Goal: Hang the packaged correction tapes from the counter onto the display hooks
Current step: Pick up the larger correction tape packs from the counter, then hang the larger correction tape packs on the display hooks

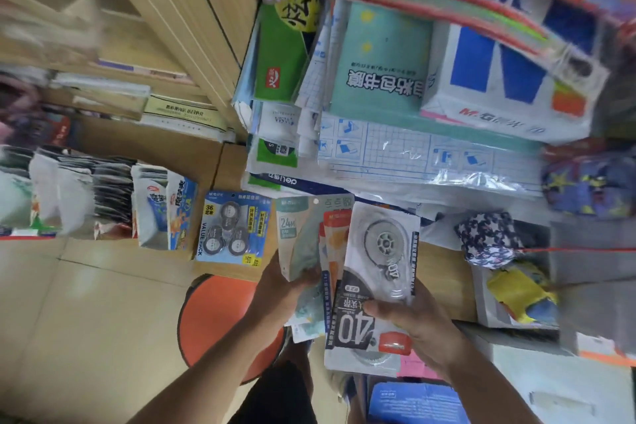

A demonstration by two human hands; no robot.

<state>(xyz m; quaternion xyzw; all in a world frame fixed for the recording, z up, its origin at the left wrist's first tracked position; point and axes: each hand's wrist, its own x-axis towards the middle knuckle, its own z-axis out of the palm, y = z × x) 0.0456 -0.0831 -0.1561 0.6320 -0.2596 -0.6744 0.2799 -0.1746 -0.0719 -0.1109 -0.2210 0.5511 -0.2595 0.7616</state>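
Left hand grasps a fan of tape packs; right hand pinches the grey "40" pack, thumb on front.

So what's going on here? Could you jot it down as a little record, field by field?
Setting: stationery shop counter, wooden, crowded with stacked goods
Left hand: holds a pale green 24M pack, fanned with other packs
Right hand: thumb pressed on the grey 40 pack
Lying on counter: blue three-roll value pack, untouched
Behind: pile of book-cover film and a paper ream
Below: orange stool
Display hooks: not in view
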